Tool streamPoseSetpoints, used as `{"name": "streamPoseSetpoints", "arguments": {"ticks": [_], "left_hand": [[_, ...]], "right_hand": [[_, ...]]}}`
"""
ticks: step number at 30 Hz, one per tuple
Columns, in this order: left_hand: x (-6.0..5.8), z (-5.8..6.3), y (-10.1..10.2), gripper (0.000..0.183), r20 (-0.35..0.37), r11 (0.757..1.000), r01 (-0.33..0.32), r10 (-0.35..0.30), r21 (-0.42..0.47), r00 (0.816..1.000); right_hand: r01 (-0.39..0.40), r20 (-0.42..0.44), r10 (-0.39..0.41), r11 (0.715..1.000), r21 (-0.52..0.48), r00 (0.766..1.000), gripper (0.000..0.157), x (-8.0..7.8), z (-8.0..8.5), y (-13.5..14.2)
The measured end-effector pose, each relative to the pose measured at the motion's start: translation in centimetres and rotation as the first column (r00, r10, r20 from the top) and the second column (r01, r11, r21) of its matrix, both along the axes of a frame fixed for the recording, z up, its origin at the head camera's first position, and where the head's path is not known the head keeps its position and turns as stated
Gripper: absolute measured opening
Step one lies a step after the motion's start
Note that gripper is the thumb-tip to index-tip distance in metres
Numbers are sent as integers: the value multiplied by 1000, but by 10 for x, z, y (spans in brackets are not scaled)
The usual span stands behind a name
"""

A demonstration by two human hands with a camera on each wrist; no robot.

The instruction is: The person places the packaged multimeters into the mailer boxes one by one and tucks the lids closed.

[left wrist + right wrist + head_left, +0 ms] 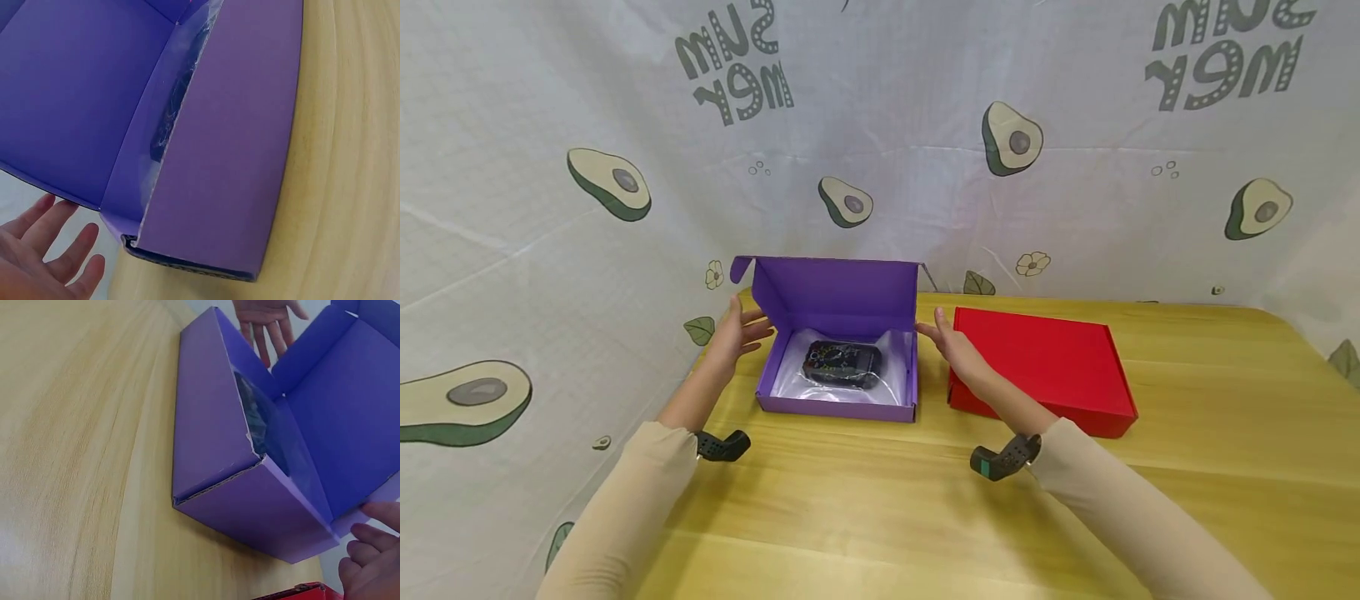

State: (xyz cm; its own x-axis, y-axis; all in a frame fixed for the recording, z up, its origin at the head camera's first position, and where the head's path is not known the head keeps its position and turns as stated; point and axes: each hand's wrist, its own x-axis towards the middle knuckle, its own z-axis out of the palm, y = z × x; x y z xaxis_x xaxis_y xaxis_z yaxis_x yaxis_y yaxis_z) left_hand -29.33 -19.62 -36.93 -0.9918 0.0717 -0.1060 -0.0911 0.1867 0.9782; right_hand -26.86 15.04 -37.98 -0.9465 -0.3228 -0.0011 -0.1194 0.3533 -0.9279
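Note:
A purple cardboard box [838, 409] sits on the wooden table, its lid [842, 292] raised behind it. Inside, a black rounded object [842, 364] with small coloured marks lies in clear plastic wrap [790, 377]; its exact kind does not show. My left hand [734, 335] is at the box's left side, fingers spread, the fingertips right at the lid's lower edge in the left wrist view. On the other side, my right hand [953, 345] has its fingers extended, with the index fingertip at the lid's side flap in the right wrist view. Neither hand grips anything.
A closed red box [1037, 354] lies just right of the purple one, partly behind my right forearm. Behind the table hangs a white curtain [917, 192] printed with avocados, which also runs along the left side. The wooden tabletop [850, 500] extends toward me.

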Motion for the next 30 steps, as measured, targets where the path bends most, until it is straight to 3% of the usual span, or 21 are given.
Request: {"name": "streamPoseSetpoints", "arguments": {"ticks": [2,3,7,9,10,15,17,20,24,27,30], "left_hand": [[-4,-6,-3,82,-7,1000,16,-16,4,1000],[-10,-14,-8,78,-41,998,44,-42,44,998],[-17,-27,-15,74,-37,998,32,-30,62,999],[-13,-25,-15,69,-23,994,40,-38,98,999],[-5,-17,-12,72,9,995,35,-36,93,999],[11,-1,-15,70,-2,951,208,-214,228,977],[16,4,-14,69,5,950,246,-251,193,968],[22,8,-9,61,23,972,223,-225,75,974],[25,-4,-6,53,46,986,151,-148,-74,988],[29,-16,-5,60,48,976,119,-113,-180,992],[32,-26,-5,65,30,960,124,-120,-250,992]], "right_hand": [[-7,-1,7,1000,10,1000,75,0,1,-1],[-9,0,9,1000,24,1000,75,0,1,-2],[26,34,-30,992,124,999,78,3,3,-3],[57,62,-68,986,154,996,84,4,3,-3],[80,68,-93,982,173,993,85,5,4,-3],[119,123,-140,980,159,983,88,11,9,-7],[122,155,-143,983,140,977,82,15,11,-10],[135,164,-160,979,154,973,71,26,11,-18],[124,138,-148,978,166,979,67,41,5,-28],[110,128,-131,982,154,983,68,50,-3,-32],[119,101,-138,978,171,985,67,54,-11,-34]]}}
